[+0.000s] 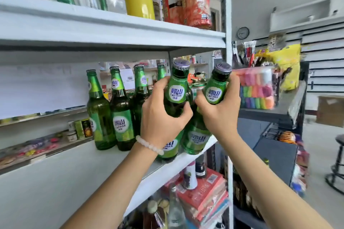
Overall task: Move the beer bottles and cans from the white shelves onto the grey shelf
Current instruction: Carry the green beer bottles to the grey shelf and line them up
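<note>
Each of my hands holds a green beer bottle by the neck at the front right corner of the white shelf [115,156]. My left hand [162,115] grips one bottle [176,91]; its base touches the shelf board. My right hand [217,113] grips a second bottle [214,89], tilted to the right, its base at the shelf's edge. Several more green bottles [122,117] stand upright behind and to the left. The top of a can [198,87] shows between the two held bottles. The grey shelf [270,113] lies to the right.
The white upright post [228,24] stands just right of the held bottles. On the grey shelf sits a clear tub of coloured sponges [256,89]. Snack bags and bottles fill the shelf above; red boxes [202,197] and bottles lie below. A stool [337,163] stands far right.
</note>
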